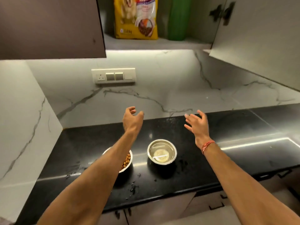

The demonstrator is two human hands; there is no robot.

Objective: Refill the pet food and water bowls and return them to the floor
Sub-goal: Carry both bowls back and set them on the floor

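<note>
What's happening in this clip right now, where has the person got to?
A person stands at a black countertop with both arms raised, the left hand and right hand open and holding nothing. Two steel bowls sit on the counter: the food bowl, partly hidden under the left forearm, holds kibble, and the water bowl holds water. Above, the cabinet stands open with the yellow dog food bag on its shelf. The bowls are not yet back on the floor.

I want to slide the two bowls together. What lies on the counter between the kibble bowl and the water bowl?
In the head view, only bare black counter separates the kibble bowl from the water bowl.
</note>
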